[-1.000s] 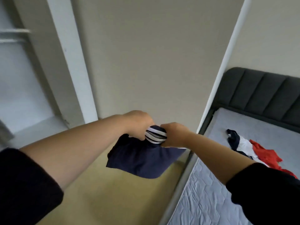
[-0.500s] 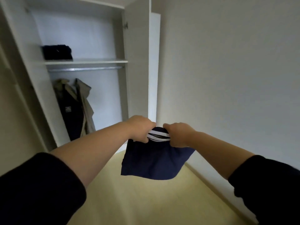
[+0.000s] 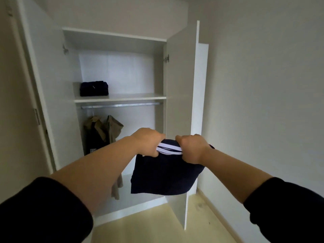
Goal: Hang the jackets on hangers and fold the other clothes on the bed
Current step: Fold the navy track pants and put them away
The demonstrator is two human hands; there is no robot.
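a folded navy garment [image 3: 166, 176] with white stripes at its top edge is held up in front of an open wardrobe [image 3: 182, 85]. the left hand [image 3: 149, 142] is curled tight on the top edge at the left, and the right hand [image 3: 192, 149] is clamped on the same edge at the right; the two fists are near each other, with the striped band stretched between them. the rest of the cloth hangs down freely below the fists, clear of the floor [image 3: 157, 228]

inside the wardrobe a shelf [image 3: 122, 98] is seen in the far middle, with a dark folded pile [image 3: 94, 88] laid at its left end. under the shelf a rail [image 3: 121, 106] is fitted, and jackets [image 3: 98, 134] are hung from it at the left

the step in hand is judged to be the putting away of a folded piece, the folding itself seeming done. for the next move the garment would need to be raised to the height of the shelf and laid flat beside the pile or on it, with both grips kept until the cloth is supported, so that the fold is not lost
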